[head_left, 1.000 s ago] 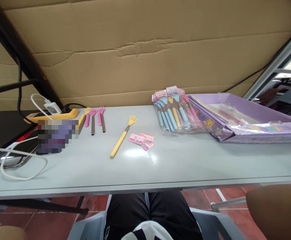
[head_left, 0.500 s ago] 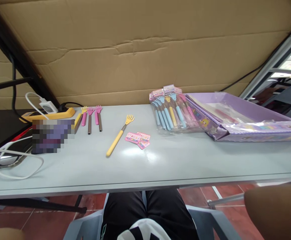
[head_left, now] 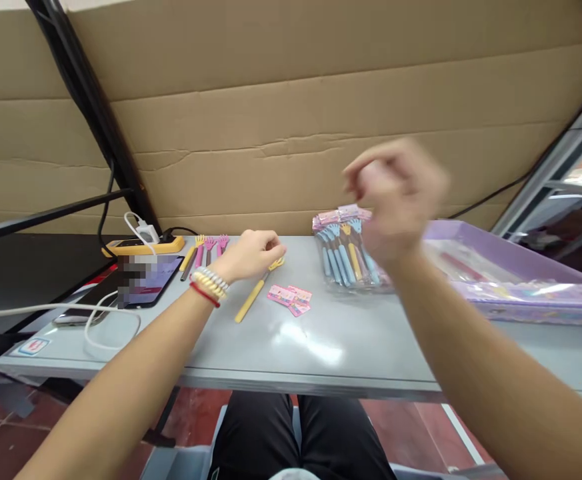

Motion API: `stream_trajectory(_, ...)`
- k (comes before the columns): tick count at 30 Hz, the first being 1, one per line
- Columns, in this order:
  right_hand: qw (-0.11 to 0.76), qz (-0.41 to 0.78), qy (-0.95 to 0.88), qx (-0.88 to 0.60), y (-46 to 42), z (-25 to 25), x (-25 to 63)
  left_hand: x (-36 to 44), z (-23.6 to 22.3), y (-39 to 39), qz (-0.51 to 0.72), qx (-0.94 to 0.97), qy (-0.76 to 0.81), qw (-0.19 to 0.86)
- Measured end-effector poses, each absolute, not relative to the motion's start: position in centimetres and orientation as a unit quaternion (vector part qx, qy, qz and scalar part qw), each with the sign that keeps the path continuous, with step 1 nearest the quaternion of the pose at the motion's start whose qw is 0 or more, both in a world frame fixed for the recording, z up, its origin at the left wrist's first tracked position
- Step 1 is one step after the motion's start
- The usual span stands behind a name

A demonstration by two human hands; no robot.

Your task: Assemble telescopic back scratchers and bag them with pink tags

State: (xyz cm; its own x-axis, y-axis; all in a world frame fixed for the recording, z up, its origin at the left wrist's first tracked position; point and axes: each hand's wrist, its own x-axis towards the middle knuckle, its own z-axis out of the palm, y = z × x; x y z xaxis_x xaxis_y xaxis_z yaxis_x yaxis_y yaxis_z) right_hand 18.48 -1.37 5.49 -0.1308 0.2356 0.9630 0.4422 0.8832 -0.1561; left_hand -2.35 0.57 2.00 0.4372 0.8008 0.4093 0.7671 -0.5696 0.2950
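Note:
My left hand (head_left: 253, 255), a beaded bracelet on its wrist, is low over the table with its fingers curled in. Its fingertips are right by the claw head of a yellow back scratcher (head_left: 251, 300); I cannot make out whether they grip it. My right hand (head_left: 398, 200) is raised in front of the bagged scratchers, smeared by motion, its fingers bent. Small pink printed cards (head_left: 291, 298) overlap on the table beside the yellow scratcher. Clear bags hold several blue, yellow and pink back scratchers (head_left: 343, 257). Loose yellow and pink scratchers (head_left: 199, 257) lie left of my left hand.
A purple display box (head_left: 521, 293) with plastic bags inside stands on the right. To the left lie a phone (head_left: 158, 287), a white cable (head_left: 93, 327) and a yellow power strip (head_left: 171, 245). Behind the grey table (head_left: 371, 353) rises a cardboard wall (head_left: 271, 113).
Both my hands have come up from below over the table, the left to the yellow back scratcher, the right toward the bags. The view has shifted. The scratchers and cards lie as before.

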Motion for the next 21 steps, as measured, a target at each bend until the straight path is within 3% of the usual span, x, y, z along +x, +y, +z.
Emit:
stream_trajectory(4,0.508,-0.122,-0.821,-0.23,1.1,0.8,17.7,-2.5,0.5,4.2,0.057,0.822,0.562,0.072)
stream_trajectory(8,0.376,-0.029,-0.87,-0.319,2.2,-4.1,17.4,-3.3,-1.3,4.3,0.009,0.812,0.579,0.074)
stream_trajectory(12,0.259,0.1,-0.867,-0.413,1.7,-5.0,17.3,-3.6,-1.8,3.4,-0.01,0.815,0.574,0.085)
stream_trajectory(21,0.316,0.12,-0.821,-0.461,1.1,-3.5,18.1,-3.1,-2.0,3.1,-0.029,0.811,0.581,0.061)
